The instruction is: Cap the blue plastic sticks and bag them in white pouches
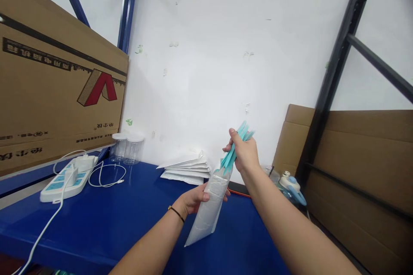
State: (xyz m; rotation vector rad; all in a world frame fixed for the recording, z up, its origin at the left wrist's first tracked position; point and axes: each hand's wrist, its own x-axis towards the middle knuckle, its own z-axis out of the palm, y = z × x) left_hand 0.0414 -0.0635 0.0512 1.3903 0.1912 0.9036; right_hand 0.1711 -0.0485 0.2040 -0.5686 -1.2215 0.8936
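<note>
My left hand [195,199] is closed around a whitish, crinkled plastic sleeve [211,202], which stands tilted over the blue table with its opening up. Above it, my right hand [244,150] grips a bundle of thin turquoise sticks [229,159]. Their lower ends reach the mouth of the sleeve; how far they go inside is hard to see. I cannot make out what exactly the sticks are. Behind the left hand lies a fanned stack of white padded envelopes [187,167].
On the left of the blue table [138,206] is a white power strip [71,178] with plugs and cables. Two clear jars [126,149] stand by the wall. A large cardboard box [61,77] borders the left; a white-and-blue object [292,184] sits at right near a dark post [329,90].
</note>
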